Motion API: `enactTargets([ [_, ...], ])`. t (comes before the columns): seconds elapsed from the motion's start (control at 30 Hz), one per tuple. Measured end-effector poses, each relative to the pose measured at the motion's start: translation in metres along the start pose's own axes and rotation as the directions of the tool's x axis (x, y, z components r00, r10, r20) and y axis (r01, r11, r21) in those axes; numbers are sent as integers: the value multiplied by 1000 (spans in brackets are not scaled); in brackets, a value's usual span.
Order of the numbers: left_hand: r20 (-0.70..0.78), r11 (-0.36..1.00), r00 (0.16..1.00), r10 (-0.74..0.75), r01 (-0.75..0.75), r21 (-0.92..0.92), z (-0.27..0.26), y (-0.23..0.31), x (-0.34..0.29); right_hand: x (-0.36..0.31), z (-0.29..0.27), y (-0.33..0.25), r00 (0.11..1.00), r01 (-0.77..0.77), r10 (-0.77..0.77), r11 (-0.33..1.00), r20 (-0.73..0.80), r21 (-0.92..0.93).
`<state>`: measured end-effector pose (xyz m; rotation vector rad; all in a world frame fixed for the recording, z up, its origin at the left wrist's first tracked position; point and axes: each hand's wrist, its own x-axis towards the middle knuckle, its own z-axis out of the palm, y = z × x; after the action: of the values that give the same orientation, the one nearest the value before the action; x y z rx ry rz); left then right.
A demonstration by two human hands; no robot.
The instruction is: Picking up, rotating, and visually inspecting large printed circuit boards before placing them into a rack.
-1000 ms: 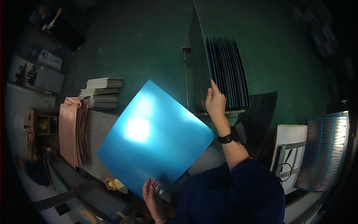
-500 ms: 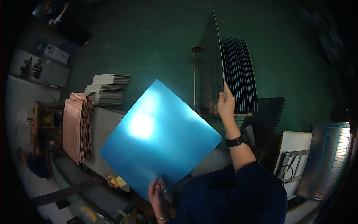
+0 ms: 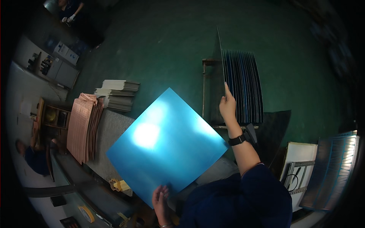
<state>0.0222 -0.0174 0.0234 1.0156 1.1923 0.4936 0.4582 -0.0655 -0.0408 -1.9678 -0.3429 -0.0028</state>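
A shiny blue square sheet (image 3: 171, 140) lies cornerwise in front of me, bright light glaring off it. Over its near corner is my left hand (image 3: 160, 201), fingers loosely curled and apart, with nothing visible in them. My right hand (image 3: 228, 106) reaches forward and closes on the edge of a tall dark sheet (image 3: 216, 79), the index finger stretched along that edge. This sheet stands upright at the left side of a row of dark upright sheets (image 3: 244, 87) in a rack (image 3: 204, 87). The fingers on the sheet's far side are hidden.
Left of the blue sheet are copper-coloured sheets (image 3: 81, 127) on a grey surface (image 3: 114, 127), with pale stacked sheets (image 3: 118, 93) beyond. A dark panel (image 3: 275, 125) leans right of the rack. Other people (image 3: 38, 157) are at the left and far left.
My right hand has brought the dark sheet closer to the row, so less of its face shows. My left hand's fingers have loosened slightly. The whole view has shifted a little.
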Motion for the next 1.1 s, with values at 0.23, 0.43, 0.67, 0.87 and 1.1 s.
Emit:
enactTargets([
  [0.23, 13, 1000, 1000, 3, -3, -24, -1, -2, 5, 4, 10, 4, 999, 1, -6, 996, -48, -92],
  [0.43, 30, 999, 999, 11, -10, -37, -3, -6, 5, 1, 18, -19, 996, -63, 68, 995, 57, -81],
  [0.67, 29, 1000, 1000, 6, -5, -26, 3, 0, 4, 4, 30, -26, 982, -117, 118, 993, 145, -14],
  [0.87, 2, 999, 1000, 4, -4, -39, -3, -4, 3, 21, 29, -6, 991, -113, 119, 990, 67, -84],
  [1.1, -74, 998, 996, 58, -60, -23, -11, -1, 11, 9, 32, 53, 944, -159, 242, 929, 223, -335],
])
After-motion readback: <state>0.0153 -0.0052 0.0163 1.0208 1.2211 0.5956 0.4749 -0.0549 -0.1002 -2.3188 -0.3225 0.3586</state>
